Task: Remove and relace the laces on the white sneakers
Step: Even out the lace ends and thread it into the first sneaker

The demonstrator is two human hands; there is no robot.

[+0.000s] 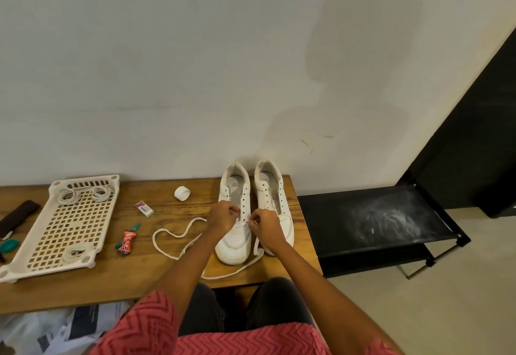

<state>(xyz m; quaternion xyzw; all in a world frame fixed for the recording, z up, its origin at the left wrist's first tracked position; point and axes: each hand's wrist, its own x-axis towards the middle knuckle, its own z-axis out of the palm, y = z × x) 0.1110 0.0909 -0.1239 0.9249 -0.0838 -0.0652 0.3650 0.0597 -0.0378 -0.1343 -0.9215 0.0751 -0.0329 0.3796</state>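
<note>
Two white sneakers stand side by side on the wooden table (139, 279), toes toward me: the left sneaker (234, 240) and the right sneaker (272, 187). Most of their eyelets hold no lace. A white lace (173, 236) passes through the lowest eyelets of the left sneaker. One end loops over the table to the left, the other trails past the toe to the table's front edge. My left hand (223, 216) pinches the lace at the left eyelet row. My right hand (264, 226) pinches it at the right row.
A white perforated plastic tray (67, 229) with coiled laces in it lies at the left. A white cap (182, 193), an eraser (144, 208) and a red-and-green wrapper (128, 241) lie between the tray and the shoes. A black rack (371, 220) stands right of the table.
</note>
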